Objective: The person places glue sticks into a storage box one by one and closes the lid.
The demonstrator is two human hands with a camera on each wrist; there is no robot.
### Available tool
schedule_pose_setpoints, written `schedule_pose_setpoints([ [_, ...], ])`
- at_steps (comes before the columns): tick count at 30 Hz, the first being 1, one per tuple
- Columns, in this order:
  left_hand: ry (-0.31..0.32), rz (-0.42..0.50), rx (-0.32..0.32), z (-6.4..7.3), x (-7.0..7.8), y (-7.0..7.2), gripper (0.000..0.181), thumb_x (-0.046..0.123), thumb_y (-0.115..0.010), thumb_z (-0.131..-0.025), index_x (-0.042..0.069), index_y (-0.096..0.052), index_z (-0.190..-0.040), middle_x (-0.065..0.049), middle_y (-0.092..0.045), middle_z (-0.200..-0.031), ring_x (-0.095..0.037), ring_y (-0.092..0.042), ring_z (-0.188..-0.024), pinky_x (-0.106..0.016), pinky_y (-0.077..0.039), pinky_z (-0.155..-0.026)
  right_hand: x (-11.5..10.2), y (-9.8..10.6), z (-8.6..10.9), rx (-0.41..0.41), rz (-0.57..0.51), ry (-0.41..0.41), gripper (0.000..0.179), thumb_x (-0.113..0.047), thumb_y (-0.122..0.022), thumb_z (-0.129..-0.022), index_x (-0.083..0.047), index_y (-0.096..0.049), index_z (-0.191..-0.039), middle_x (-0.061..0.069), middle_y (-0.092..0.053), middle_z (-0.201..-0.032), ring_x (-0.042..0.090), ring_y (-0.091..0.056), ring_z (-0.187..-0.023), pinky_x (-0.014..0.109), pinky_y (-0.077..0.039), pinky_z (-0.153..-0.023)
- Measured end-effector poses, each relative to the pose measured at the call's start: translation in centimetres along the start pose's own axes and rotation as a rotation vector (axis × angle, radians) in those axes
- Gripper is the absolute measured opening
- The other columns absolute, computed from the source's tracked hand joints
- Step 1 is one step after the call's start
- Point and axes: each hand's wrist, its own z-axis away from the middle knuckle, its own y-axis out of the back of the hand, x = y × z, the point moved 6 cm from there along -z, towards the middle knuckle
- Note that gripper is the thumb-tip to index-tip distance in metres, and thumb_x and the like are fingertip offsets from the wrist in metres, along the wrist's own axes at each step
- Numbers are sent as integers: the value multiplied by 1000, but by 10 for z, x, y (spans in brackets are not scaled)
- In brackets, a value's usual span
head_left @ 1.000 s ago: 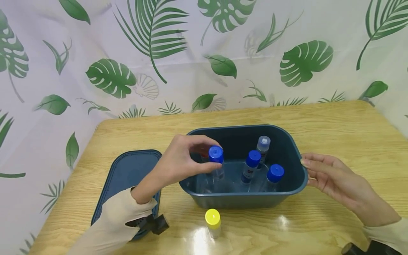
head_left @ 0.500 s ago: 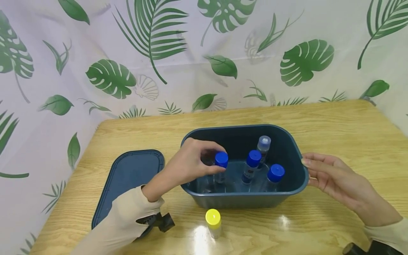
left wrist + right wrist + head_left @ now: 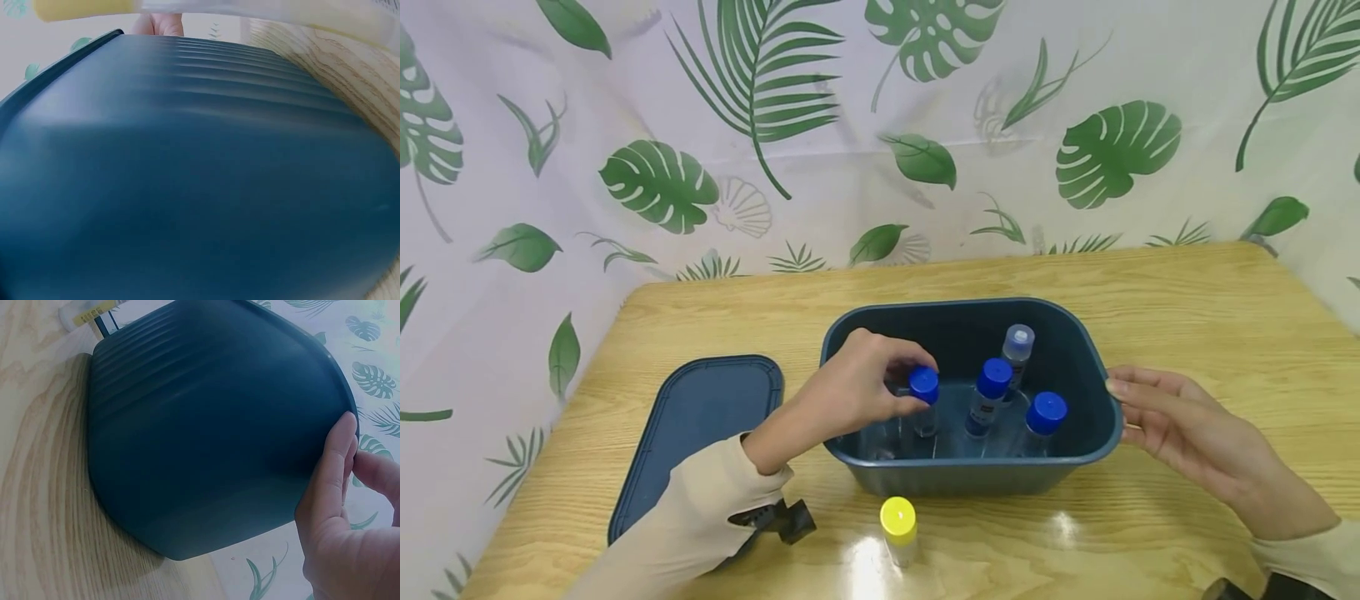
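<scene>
My left hand (image 3: 850, 387) reaches into the left half of a dark blue plastic bin (image 3: 970, 479). Its thumb and forefinger pinch the blue cap of a small clear bottle (image 3: 924, 384), which stands low inside near the bin floor. My right hand (image 3: 1195, 433) holds the bin's right rim between thumb and fingers; in the right wrist view the hand (image 3: 344, 531) grips that edge. To the right in the bin stand two blue-capped bottles (image 3: 995, 378) and one with a translucent cap (image 3: 1019, 340). The left wrist view is mostly filled by the bin's outer wall (image 3: 187, 187).
A yellow-capped bottle (image 3: 898, 525) stands upright on the wooden table (image 3: 1150, 533) before the bin. At the left lies a dark blue lid (image 3: 715, 417), partly under my left forearm. Behind the table hangs a leaf-patterned cloth (image 3: 850, 125).
My left hand has moved right and lower into the bin with the blue-capped bottle, bringing it down toward the bin floor. The right hand has stayed at the rim.
</scene>
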Motion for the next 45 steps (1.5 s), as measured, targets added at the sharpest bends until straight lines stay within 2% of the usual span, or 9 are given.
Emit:
schedule_pose_setpoints([
  [11, 14, -34, -31, 0, -2, -4, 29, 7, -78, -80, 2, -69, -107, -9, -71, -101, -17, -68, -87, -22, -55, -78, 2, 0, 1, 21, 1, -11, 45, 7, -19, -102, 4, -59, -122, 12, -64, -114, 22, -64, -103, 32, -53, -89],
  [19, -7, -42, 6, 1, 0, -3, 30, 8, -77, -81, 1, -69, -109, -10, -71, -102, -17, -67, -85, -25, -56, -78, 3, -1, 1, 3, -34, -10, 44, 7, -19, -102, 4, -58, -124, 13, -63, -116, 22, -64, -105, 33, -53, -90],
  [27, -38, -31, 19, 0, 1, -1, 29, 6, -76, -82, 0, -69, -110, -9, -70, -102, -16, -68, -87, -23, -55, -80, -1, -2, 0, -2, -15, 0, 46, 7, -17, -103, 5, -58, -124, 14, -64, -117, 23, -64, -106, 33, -53, -91],
  [36, -30, -29, 20, 1, -1, 1, 30, 6, -76, -83, 0, -69, -111, -10, -70, -103, -16, -68, -89, -24, -55, -82, 0, 0, -1, 21, 2, -7, 44, 7, -20, -102, 4, -59, -122, 13, -64, -113, 22, -65, -103, 32, -54, -89],
  [40, -51, -30, 36, 1, 1, 1, 30, 6, -76, -83, -1, -68, -111, -10, -70, -104, -17, -68, -88, -24, -55, -80, 1, 1, -1, 43, 7, -22, 45, 6, -20, -103, 3, -61, -120, 11, -64, -111, 20, -65, -101, 31, -54, -88],
  [45, -111, -56, 94, 3, 5, 3, 31, 6, -75, -83, -2, -68, -112, -12, -70, -106, -19, -68, -89, -24, -56, -80, 1, 0, 0, 31, -8, -18, 45, 6, -19, -102, 3, -60, -121, 11, -64, -113, 21, -64, -102, 32, -53, -89],
])
